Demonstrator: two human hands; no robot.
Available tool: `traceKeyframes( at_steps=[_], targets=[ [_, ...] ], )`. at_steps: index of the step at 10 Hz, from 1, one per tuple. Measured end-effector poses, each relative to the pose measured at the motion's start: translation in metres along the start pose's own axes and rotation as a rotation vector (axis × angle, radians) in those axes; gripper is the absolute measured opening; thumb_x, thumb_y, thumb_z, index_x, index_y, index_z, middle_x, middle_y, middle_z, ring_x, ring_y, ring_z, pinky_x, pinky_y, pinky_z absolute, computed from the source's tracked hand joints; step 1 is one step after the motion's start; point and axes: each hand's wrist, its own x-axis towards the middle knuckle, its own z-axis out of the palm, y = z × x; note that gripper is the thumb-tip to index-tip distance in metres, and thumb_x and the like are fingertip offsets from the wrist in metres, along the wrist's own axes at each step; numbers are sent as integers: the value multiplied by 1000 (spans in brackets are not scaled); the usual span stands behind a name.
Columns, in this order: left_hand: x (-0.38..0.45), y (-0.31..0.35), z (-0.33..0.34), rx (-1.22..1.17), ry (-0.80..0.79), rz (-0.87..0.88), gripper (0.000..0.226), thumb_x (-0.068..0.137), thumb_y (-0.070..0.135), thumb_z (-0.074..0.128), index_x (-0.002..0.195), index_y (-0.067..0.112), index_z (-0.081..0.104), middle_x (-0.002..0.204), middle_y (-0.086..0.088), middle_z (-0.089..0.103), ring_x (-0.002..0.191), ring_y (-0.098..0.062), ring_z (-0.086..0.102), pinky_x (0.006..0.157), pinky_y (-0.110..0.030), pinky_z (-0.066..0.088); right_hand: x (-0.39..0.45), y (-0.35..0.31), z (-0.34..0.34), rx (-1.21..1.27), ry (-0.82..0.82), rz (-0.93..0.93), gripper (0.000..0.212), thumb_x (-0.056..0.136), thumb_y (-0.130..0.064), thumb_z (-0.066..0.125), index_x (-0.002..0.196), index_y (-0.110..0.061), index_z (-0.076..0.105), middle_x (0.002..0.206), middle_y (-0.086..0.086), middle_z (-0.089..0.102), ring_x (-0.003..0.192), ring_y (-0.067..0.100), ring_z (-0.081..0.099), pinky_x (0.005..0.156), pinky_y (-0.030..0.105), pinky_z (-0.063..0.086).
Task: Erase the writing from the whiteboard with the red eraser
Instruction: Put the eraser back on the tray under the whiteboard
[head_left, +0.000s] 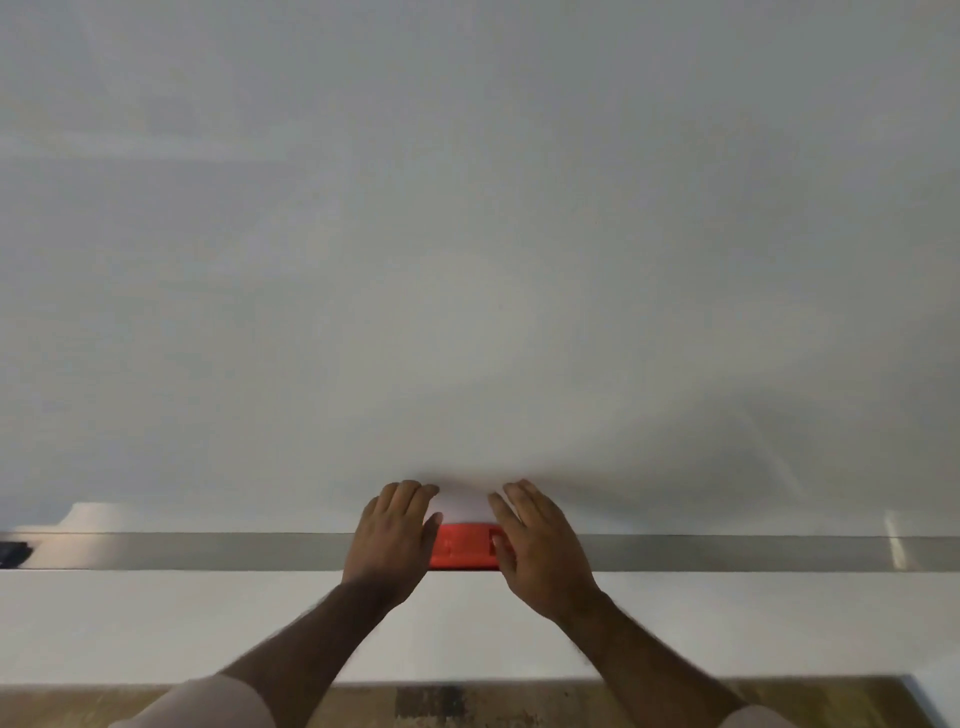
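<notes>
The whiteboard (467, 234) fills most of the view and shows no writing that I can make out. The red eraser (462, 546) lies on the metal tray (208, 551) along the board's bottom edge. My left hand (392, 540) rests at the eraser's left end, fingers spread against the board. At the eraser's right end my right hand (535, 551) has its thumb on the eraser's top and its fingers stretched up the board. Whether either hand truly grips the eraser is unclear.
A dark object (13, 553) sits at the tray's far left end. Below the tray is a white wall (156, 623), then a strip of wooden floor (467, 704).
</notes>
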Motion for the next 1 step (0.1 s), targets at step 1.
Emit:
traceKeyframes(
  at_steps=[1],
  targets=[
    [14, 2, -17, 40, 134, 94, 38, 96, 36, 45, 120, 16, 66, 116, 0, 65, 108, -23, 61, 94, -31, 43, 21, -6, -15, -58, 103, -55, 48, 95, -30, 53, 138, -10, 56, 142, 12, 55, 136, 30, 46, 112, 42, 42]
  ],
)
